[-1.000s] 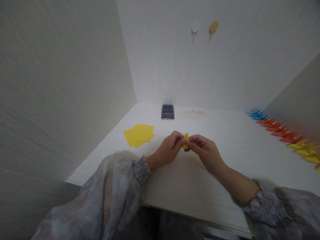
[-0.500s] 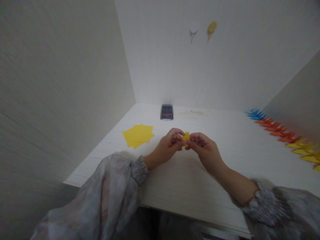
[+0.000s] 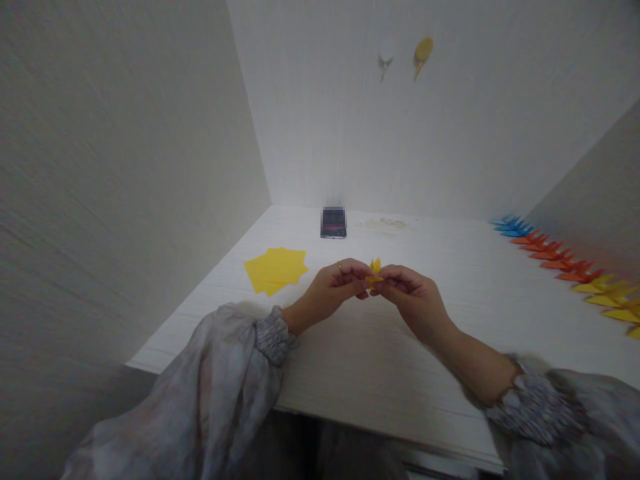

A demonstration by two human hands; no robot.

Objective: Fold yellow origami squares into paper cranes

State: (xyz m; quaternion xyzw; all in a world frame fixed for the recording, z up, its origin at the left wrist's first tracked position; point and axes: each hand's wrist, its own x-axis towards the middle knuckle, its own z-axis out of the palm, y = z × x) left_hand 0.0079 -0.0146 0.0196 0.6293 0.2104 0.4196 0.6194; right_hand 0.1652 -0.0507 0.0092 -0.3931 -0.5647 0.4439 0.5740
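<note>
Between both hands is a small folded yellow origami paper (image 3: 375,268), with pointed tips standing up above the fingers. My left hand (image 3: 345,280), with a ring on one finger, pinches it from the left side. From the right, my right hand (image 3: 407,287) pinches the other side with thumb and fingertips. Parts of the folded paper are hidden behind the fingers. To the left on the white table (image 3: 350,373) lies a fanned stack of yellow paper sheets (image 3: 277,270).
A dark phone-like device (image 3: 333,223), partly pixelated, rests at the back by the wall. Along the right edge runs a row of folded paper pieces in blue (image 3: 515,227), orange-red (image 3: 555,255) and yellow (image 3: 613,300). Two hooks, one gold (image 3: 424,51), are on the wall.
The folded paper has been turned and its shape between the fingers differs, with pointed tips now spread upward and a flap lower down. Both hands stay at nearly the same spot.
</note>
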